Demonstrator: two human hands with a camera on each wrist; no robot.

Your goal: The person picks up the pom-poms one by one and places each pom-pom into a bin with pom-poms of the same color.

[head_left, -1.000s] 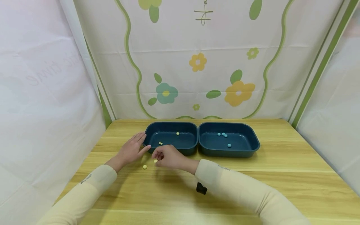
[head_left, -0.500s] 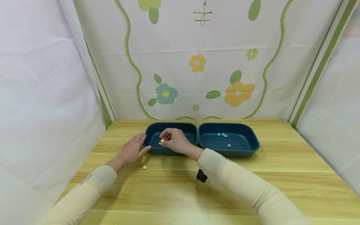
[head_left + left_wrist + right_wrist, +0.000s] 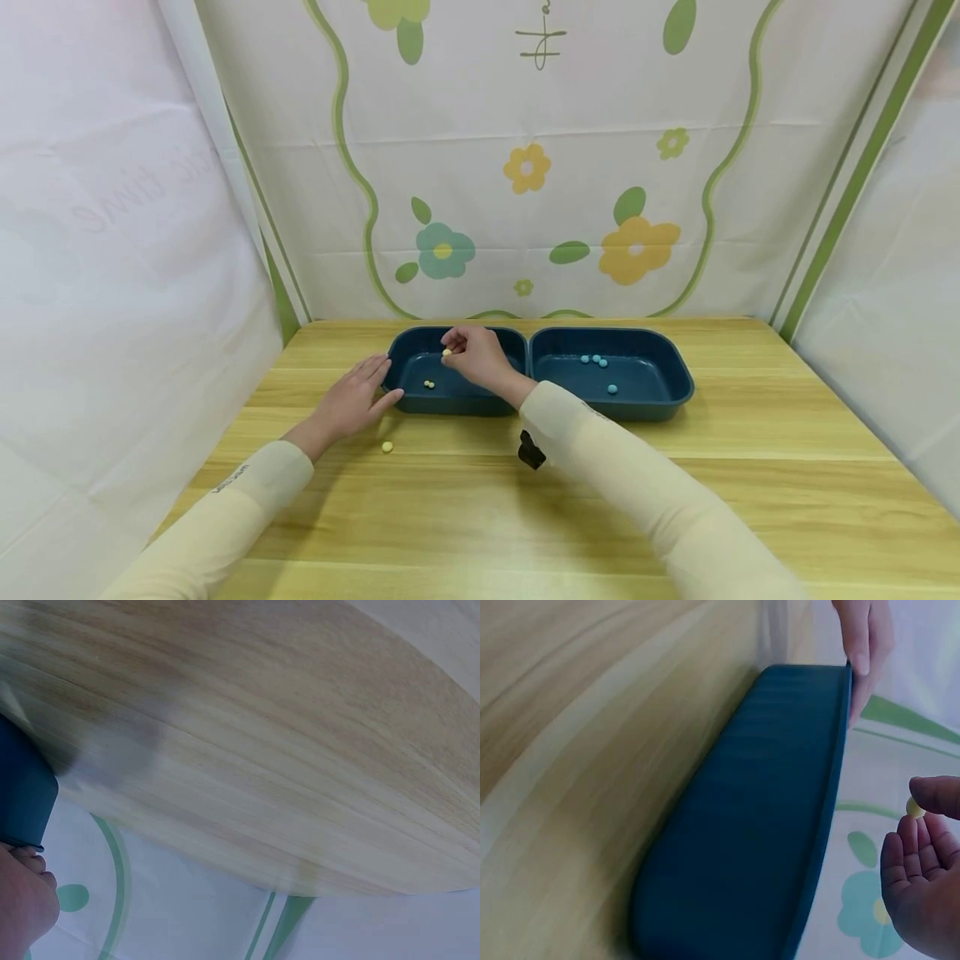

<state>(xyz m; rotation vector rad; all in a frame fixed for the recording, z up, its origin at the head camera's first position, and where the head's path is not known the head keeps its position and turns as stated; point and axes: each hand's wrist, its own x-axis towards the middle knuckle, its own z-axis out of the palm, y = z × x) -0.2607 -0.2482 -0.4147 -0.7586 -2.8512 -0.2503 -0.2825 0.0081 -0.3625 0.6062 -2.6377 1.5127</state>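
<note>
My right hand [image 3: 478,357] pinches a small round yellow piece [image 3: 915,808] between thumb and fingers, above the left dark blue tray [image 3: 459,404]. My left hand [image 3: 351,402] rests against that tray's left end with its fingers extended and the thumb by the front rim. Two small yellow pieces [image 3: 429,384] lie on the tray floor; part of the floor is hidden behind my right hand. Another yellow piece [image 3: 387,447] sits on the table in front of the tray, near my left wrist.
A second dark blue tray [image 3: 611,410] stands against the right end of the first, with several blue pieces [image 3: 596,359] inside. Both are on a wooden table [image 3: 420,533]. White fabric walls [image 3: 525,100] with printed flowers enclose the back and sides.
My right hand has lifted the yellow piece from the table in front of the tray and carried it up and over the tray, farther back and slightly right. My left hand has stayed put.
</note>
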